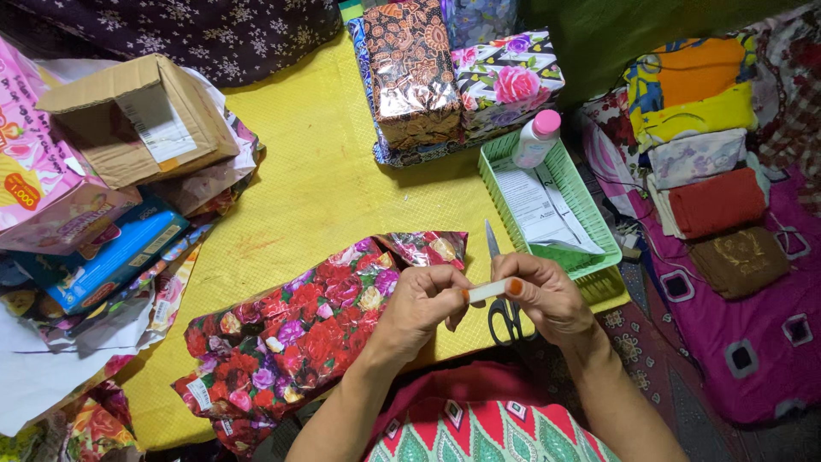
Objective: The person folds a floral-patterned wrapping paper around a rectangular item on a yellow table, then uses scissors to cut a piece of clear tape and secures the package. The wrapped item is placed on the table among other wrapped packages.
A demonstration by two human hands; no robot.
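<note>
My left hand (425, 305) and my right hand (547, 297) meet in front of me, both pinching a short strip of clear tape (486, 292) stretched between their fingertips. Just left of my left hand lies a parcel wrapped in glossy rose-patterned paper (299, 334), resting on the yellow mat (308, 197). A pair of black-handled scissors (503, 299) lies on the mat under my hands, its blades pointing away from me.
A green plastic basket (590, 214) holds printed papers and a pink-capped white bottle (536, 139). Two wrapped boxes (462, 77) stand behind it. An open cardboard box (137, 115) and coloured packages sit at left. Folded cloths (701, 162) are stacked at right.
</note>
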